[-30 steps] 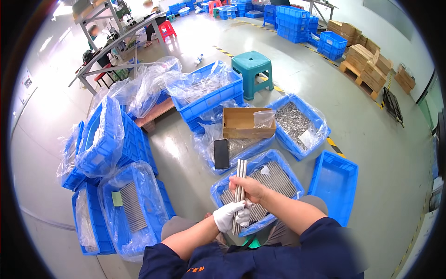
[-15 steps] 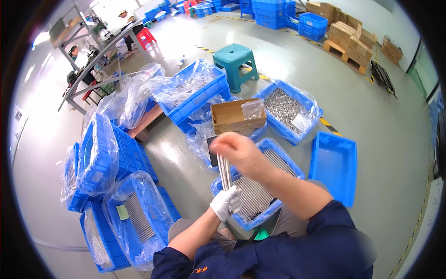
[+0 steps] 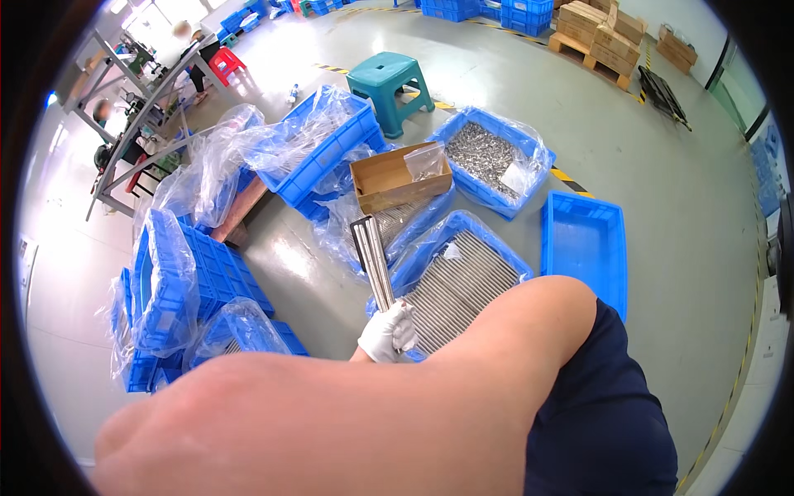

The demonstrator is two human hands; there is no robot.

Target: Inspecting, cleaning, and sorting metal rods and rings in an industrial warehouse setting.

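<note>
My left hand (image 3: 387, 332), in a white glove, is closed around a small bundle of slim, shiny metal rods (image 3: 374, 260). The bundle stands tilted, its free ends pointing away from me. A dark-edged flat thing (image 3: 356, 248) shows behind the upper ends; its kind is unclear. Beside the glove, a blue crate lined with clear plastic (image 3: 523, 269) holds rows of similar rods (image 3: 467, 277), with a small white scrap on them. My bare right forearm sweeps across the foreground, very close. My right hand (image 3: 157, 430) is at the lower left, its fingers blurred and hidden.
Ahead stand an open cardboard box (image 3: 393, 194) with a plastic bag and a crate of small metal parts (image 3: 478, 157). A blue crate (image 3: 583, 248) is at right, a green stool (image 3: 389, 87) farther off. Plastic-lined crates (image 3: 207, 264) are stacked at left; people sit at benches beyond.
My right hand has left the rods' upper ends and swung toward me and left, its arm now covering the foreground. My left hand still holds the rods. The view has shifted.
</note>
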